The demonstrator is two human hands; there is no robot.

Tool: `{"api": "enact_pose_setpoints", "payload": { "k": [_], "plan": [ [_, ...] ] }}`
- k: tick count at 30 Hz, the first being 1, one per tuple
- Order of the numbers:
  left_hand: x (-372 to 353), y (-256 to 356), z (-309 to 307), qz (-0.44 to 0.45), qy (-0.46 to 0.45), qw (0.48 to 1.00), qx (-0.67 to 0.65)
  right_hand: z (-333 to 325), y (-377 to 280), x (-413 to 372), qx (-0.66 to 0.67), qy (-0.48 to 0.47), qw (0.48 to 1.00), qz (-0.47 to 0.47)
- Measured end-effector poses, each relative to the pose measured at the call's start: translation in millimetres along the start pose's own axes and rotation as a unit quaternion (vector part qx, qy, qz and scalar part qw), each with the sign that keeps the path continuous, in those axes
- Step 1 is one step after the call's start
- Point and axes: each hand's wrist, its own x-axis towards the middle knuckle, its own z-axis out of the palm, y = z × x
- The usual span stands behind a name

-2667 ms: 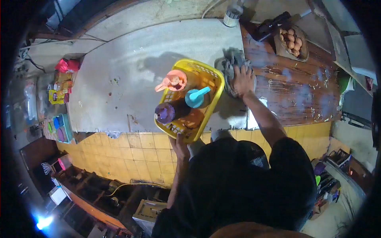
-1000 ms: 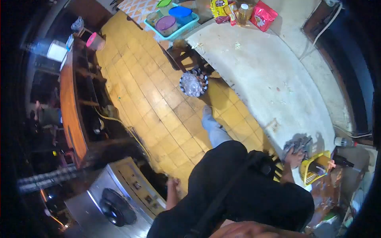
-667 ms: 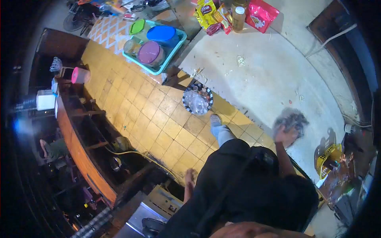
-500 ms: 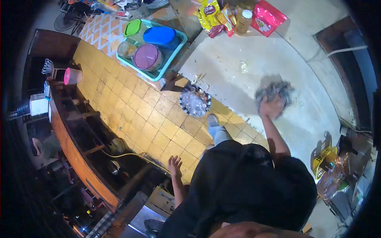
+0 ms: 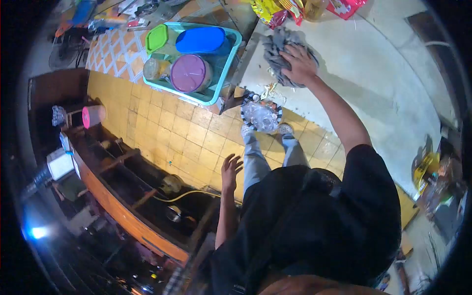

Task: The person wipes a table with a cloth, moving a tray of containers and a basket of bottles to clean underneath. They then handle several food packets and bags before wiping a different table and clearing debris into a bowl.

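Note:
My right hand [image 5: 300, 66] presses a crumpled grey cloth [image 5: 280, 51] onto the white tabletop [image 5: 364, 78], near its far left part. Scraps of pale food waste [image 5: 269, 91] lie at the table's edge just below the cloth. Under that edge, by my feet, stands a round bin [image 5: 262, 116] with a black-and-white rim and clear plastic in it. My left hand [image 5: 231, 169] hangs over the yellow tiled floor, fingers apart, holding nothing.
Left of the white tabletop, a turquoise tray [image 5: 215, 96] holds several lidded containers. Colourful snack packets [image 5: 268, 11] and a jar [image 5: 314, 9] are at the far edge. A yellow basket [image 5: 427, 169] sits at the right. A wooden shelf unit [image 5: 123, 211] runs along the left.
My right hand has swept the cloth left and away from me across the tabletop, to near the scraps. My left hand stays open. The whole view has shifted.

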Motion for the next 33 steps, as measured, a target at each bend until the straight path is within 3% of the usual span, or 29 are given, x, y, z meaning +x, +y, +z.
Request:
{"api": "enact_pose_setpoints", "payload": {
  "k": [7, 12, 16, 22, 24, 28, 31, 33],
  "plan": [
    [73.5, 68.8, -3.7, 0.052, -0.218, 0.972, 0.066, -0.6, -74.7, -20.2, 0.002, -0.035, 0.999, 0.024],
    [79.7, 87.9, -36.2, 0.048, -0.235, 0.967, 0.080, 14.3, -113.1, -39.8, 0.014, -0.031, 0.998, 0.056],
    [73.9, 88.5, -82.7, 0.044, -0.202, 0.972, 0.110, 19.4, -148.3, -61.0, 0.001, -0.036, 0.995, 0.094],
    [92.9, 80.4, -138.9, 0.044, -0.162, 0.977, 0.130, 22.0, -161.5, -81.7, 0.095, 0.082, 0.986, 0.110],
    [100.3, 71.2, -157.1, 0.020, -0.112, 0.982, 0.150, 19.6, -146.5, -88.6, 0.189, 0.221, 0.943, 0.162],
    [100.0, 21.4, -213.8, -0.055, -0.021, 0.990, 0.130, -14.0, -104.6, -70.7, 0.132, 0.220, 0.937, 0.239],
    [79.3, -19.7, -248.9, -0.095, 0.036, 0.991, 0.088, -3.6, -67.8, -5.0, 0.075, 0.169, 0.940, 0.285],
    [62.5, -48.4, -270.2, -0.102, 0.052, 0.991, 0.069, -1.7, -62.2, 39.0, 0.018, 0.080, 0.938, 0.338]
  ]
}}
